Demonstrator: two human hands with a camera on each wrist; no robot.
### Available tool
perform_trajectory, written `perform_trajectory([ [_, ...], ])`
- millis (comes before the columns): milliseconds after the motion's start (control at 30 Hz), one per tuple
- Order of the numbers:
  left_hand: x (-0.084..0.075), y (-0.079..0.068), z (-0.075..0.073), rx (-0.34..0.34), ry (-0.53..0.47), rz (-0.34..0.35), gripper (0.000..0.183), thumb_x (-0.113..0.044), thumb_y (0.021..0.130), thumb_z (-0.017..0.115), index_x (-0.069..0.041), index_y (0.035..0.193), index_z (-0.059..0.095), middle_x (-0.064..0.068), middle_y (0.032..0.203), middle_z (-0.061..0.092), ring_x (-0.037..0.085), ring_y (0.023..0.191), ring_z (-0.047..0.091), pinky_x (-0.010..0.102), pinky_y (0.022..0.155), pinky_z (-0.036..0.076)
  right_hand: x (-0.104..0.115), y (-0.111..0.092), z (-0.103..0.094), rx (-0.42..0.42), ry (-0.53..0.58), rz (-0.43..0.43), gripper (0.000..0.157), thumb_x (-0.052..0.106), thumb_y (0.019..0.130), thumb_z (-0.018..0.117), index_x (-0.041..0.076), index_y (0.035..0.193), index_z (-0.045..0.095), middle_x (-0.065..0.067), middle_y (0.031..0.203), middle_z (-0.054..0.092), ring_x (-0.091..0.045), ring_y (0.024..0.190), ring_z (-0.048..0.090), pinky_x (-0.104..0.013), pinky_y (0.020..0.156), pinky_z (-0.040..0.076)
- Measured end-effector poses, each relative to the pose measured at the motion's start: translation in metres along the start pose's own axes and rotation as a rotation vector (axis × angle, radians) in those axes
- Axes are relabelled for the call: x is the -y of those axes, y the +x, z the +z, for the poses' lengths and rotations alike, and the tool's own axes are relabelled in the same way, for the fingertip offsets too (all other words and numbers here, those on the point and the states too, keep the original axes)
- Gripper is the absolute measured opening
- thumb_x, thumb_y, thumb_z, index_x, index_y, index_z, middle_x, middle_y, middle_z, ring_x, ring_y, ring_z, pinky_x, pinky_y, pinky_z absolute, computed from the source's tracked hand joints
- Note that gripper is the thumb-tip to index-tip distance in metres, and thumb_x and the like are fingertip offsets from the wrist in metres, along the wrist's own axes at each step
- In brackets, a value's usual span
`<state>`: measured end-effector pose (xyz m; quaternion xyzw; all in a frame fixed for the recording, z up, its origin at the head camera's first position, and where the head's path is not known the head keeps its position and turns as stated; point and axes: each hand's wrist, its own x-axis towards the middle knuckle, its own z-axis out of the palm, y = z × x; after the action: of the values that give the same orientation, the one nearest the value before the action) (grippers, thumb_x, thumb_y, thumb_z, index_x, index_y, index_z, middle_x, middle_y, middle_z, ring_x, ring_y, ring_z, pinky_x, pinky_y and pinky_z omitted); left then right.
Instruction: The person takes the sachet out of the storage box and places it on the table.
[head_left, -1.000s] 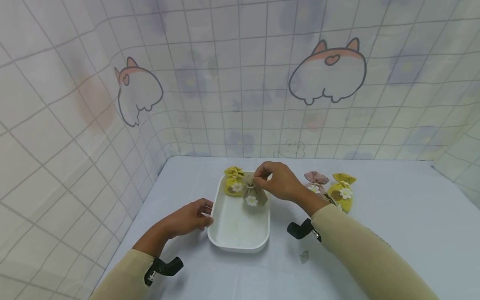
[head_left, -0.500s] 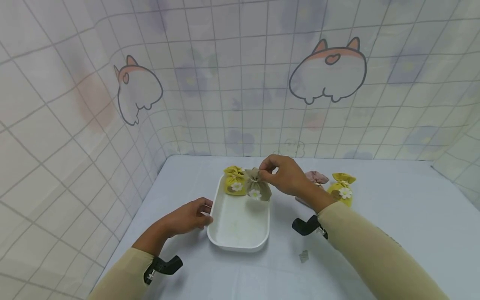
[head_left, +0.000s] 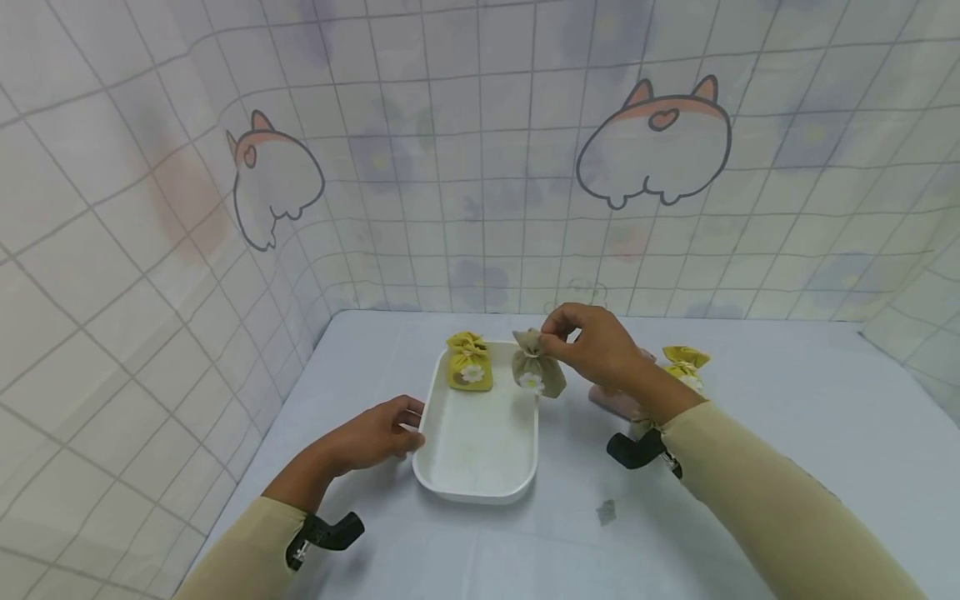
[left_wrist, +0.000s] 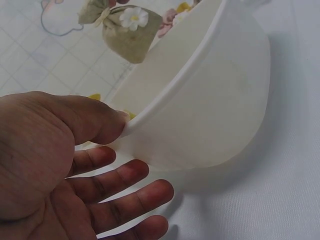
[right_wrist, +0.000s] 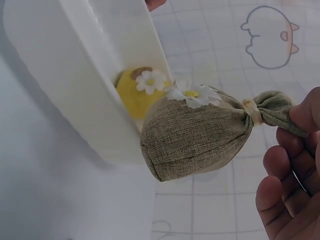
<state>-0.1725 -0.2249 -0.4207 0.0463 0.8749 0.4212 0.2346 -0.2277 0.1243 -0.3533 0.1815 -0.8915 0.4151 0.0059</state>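
Note:
My right hand (head_left: pixel 596 342) pinches a grey-green drawstring pouch (head_left: pixel 538 373) by its gathered neck, between thumb and forefinger. The pouch hangs over the right rim of a white tray (head_left: pixel 476 450); the right wrist view shows its cream tie and white daisy (right_wrist: pixel 192 95). A yellow pouch (head_left: pixel 469 367) with a daisy sits in the tray's far left corner. My left hand (head_left: pixel 378 433) is at the tray's left side, thumb tip on the rim (left_wrist: pixel 185 75), the other fingers (left_wrist: pixel 145 197) loosely extended beside the outer wall.
Right of the tray, partly behind my right forearm, lie a pink pouch (head_left: pixel 617 402) and another yellow pouch (head_left: pixel 686 363). A small grey patch (head_left: pixel 607 512) marks the white tablecloth. A checked curtain (head_left: pixel 480 167) stands behind the table and along its left.
My right hand has lifted the grey-green pouch from beside the yellow one and carried it right, to the tray's right rim. My left hand and the tray have stayed put.

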Motion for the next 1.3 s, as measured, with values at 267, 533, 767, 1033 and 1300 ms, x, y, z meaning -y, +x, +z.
perform_trajectory([
  [267, 0.004, 0.002, 0.000, 0.004, -0.005, 0.005, 0.043, -0.017, 0.097, 0.070, -0.010, 0.136, 0.055, 0.005, 0.131, 0.063, 0.020, 0.110, 0.064, 0.039, 0.089, 0.056, -0.010, -0.009, -0.012, -0.004, -0.033, 0.047, 0.012, 0.026, 0.099, 0.068, 0.016, 0.105, 0.067, -0.001, 0.102, 0.068, -0.022, 0.088, 0.061, -0.038, 0.073, 0.053],
  [533, 0.005, 0.001, 0.001, -0.004, 0.013, -0.003, 0.043, -0.017, 0.097, 0.070, -0.010, 0.136, 0.055, 0.005, 0.132, 0.063, 0.020, 0.111, 0.063, 0.040, 0.090, 0.055, -0.019, -0.017, -0.019, -0.013, -0.030, 0.008, 0.009, 0.024, 0.099, 0.068, 0.015, 0.102, 0.067, -0.001, 0.098, 0.067, -0.022, 0.079, 0.061, -0.037, 0.066, 0.054],
  [767, 0.003, 0.001, 0.000, -0.005, 0.007, -0.002, 0.043, -0.017, 0.097, 0.070, -0.010, 0.137, 0.055, 0.005, 0.131, 0.063, 0.020, 0.110, 0.063, 0.039, 0.090, 0.055, -0.023, -0.024, -0.025, -0.015, -0.044, 0.013, 0.011, 0.024, 0.099, 0.068, 0.014, 0.103, 0.067, -0.002, 0.099, 0.067, -0.022, 0.086, 0.062, -0.037, 0.071, 0.054],
  [1033, 0.001, 0.001, 0.000, -0.012, 0.018, -0.011, 0.043, -0.017, 0.097, 0.070, -0.011, 0.136, 0.055, 0.004, 0.130, 0.063, 0.019, 0.108, 0.063, 0.041, 0.091, 0.055, -0.030, -0.033, -0.031, -0.023, -0.054, 0.005, 0.010, 0.021, 0.099, 0.067, 0.011, 0.101, 0.067, -0.002, 0.096, 0.067, -0.024, 0.086, 0.060, -0.039, 0.075, 0.052],
  [1300, 0.000, 0.001, 0.000, -0.007, 0.015, -0.006, 0.043, -0.017, 0.097, 0.070, -0.011, 0.137, 0.055, 0.004, 0.131, 0.063, 0.019, 0.107, 0.064, 0.041, 0.090, 0.055, -0.041, -0.040, -0.035, -0.017, -0.042, -0.009, 0.009, 0.019, 0.099, 0.066, 0.010, 0.100, 0.068, -0.003, 0.095, 0.067, -0.026, 0.085, 0.060, -0.038, 0.073, 0.052],
])
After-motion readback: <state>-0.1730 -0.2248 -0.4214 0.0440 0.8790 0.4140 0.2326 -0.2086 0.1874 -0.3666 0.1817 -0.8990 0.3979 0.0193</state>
